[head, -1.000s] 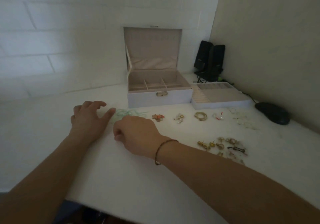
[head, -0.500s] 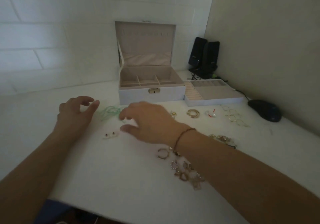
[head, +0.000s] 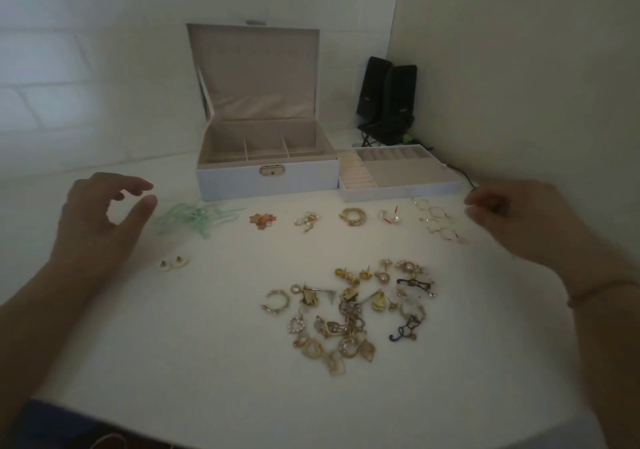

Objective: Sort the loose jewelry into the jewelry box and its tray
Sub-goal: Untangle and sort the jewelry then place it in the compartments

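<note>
My jewelry box (head: 266,180) stands open at the back of the white table (head: 173,327), with its lid up. All the little rooms I can see inside it look bare. The tray (head: 398,185) sits just beside the box, touching its right side.

In front of the box lies a row of small things: a green stringy bunch (head: 197,218), an orange charm (head: 263,221), a pearly earring (head: 305,221), a gold ring shape (head: 352,216), a red and white pair (head: 389,216) and some thin wire hoops (head: 438,221). Nearer to me than that row, well away from the box, is a big pile of gold jewelry (head: 349,313). Two small white studs (head: 173,263) lie by themselves, to the left of the pile.

My left hand (head: 100,220) hovers left of the box, close to the green bunch. Its fingers are loosely curled and it holds nothing.

My right hand (head: 519,220) is out to the right of the tray, above the table. Its fingers are bent together, but I cannot tell if it pinches something.

Two black speakers (head: 388,98) stand behind the tray.
</note>
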The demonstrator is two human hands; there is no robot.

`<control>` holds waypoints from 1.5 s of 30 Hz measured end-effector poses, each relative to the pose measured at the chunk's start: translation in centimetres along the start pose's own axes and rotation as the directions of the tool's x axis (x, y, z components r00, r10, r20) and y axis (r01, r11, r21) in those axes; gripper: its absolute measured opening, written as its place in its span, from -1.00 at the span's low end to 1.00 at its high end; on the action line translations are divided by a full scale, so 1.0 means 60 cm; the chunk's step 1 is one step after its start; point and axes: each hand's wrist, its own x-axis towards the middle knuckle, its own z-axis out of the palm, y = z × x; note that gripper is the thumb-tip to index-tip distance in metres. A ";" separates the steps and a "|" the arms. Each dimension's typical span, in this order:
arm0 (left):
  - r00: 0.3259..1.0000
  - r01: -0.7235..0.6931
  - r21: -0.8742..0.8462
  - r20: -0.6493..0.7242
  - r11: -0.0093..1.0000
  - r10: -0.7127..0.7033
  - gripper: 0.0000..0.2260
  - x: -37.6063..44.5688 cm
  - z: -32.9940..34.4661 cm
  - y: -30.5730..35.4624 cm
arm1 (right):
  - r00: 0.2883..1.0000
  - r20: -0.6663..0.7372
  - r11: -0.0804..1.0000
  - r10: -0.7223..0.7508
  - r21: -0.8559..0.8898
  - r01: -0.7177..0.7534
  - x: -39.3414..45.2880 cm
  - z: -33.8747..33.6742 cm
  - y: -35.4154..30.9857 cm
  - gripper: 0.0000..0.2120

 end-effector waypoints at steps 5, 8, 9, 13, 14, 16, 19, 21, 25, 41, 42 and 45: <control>0.904 -0.423 -0.016 0.056 0.906 0.423 -0.74 -0.015 0.003 0.089 | 0.888 -0.022 0.856 -0.458 0.257 0.448 -0.039 0.069 -0.094 -0.87; 0.737 -0.422 -0.293 0.441 0.858 0.513 -0.71 -0.035 0.019 0.167 | 0.742 0.044 0.730 -0.668 0.233 0.643 -0.054 0.099 -0.105 -0.74; 0.670 -0.401 -0.334 0.528 0.853 0.522 -0.69 -0.040 0.029 0.183 | 0.705 0.075 0.701 -0.705 0.224 0.677 -0.058 0.105 -0.104 -0.74; 0.584 -0.358 -0.406 0.605 0.841 0.540 -0.80 -0.043 0.062 0.213 | 0.649 0.151 0.666 -0.745 0.204 0.717 -0.063 0.109 -0.100 -0.80; 0.572 -0.339 -0.394 0.634 0.854 0.520 -0.82 -0.035 0.065 0.217 | 0.649 0.161 0.668 -0.744 0.195 0.718 -0.062 0.109 -0.100 -0.82; 0.508 -0.317 -0.360 0.717 0.878 0.477 -0.80 -0.014 0.071 0.223 | 0.663 0.173 0.685 -0.729 0.178 0.707 -0.061 0.105 -0.097 -0.84; 0.483 -0.278 -0.369 0.744 0.887 0.461 -0.81 0.004 0.079 0.224 | 0.688 0.195 0.715 -0.699 0.163 0.680 -0.059 0.100 -0.089 -0.86; 0.502 -0.218 -0.395 0.738 0.892 0.450 -0.83 -0.001 0.086 0.217 | 0.690 0.202 0.718 -0.695 0.148 0.680 -0.057 0.097 -0.085 -0.87; 0.535 -0.246 -0.395 0.707 0.885 0.463 -0.81 -0.024 0.099 0.207 | 0.678 0.199 0.705 -0.708 0.148 0.693 -0.052 0.098 -0.082 -0.91; 0.628 -0.403 -0.329 0.579 0.854 0.520 -0.71 -0.021 0.095 0.194 | 0.857 -0.027 0.722 -0.515 0.525 0.451 -0.037 0.090 -0.055 -0.80; 0.630 -0.396 -0.332 0.580 0.856 0.516 -0.71 -0.021 0.096 0.194 | 0.871 -0.034 0.720 -0.490 0.548 0.426 -0.036 0.088 -0.052 -0.79; 0.630 -0.392 -0.334 0.582 0.857 0.515 -0.70 -0.021 0.096 0.193 | 0.899 0.002 0.730 -0.437 0.586 0.353 -0.037 0.084 -0.047 -0.76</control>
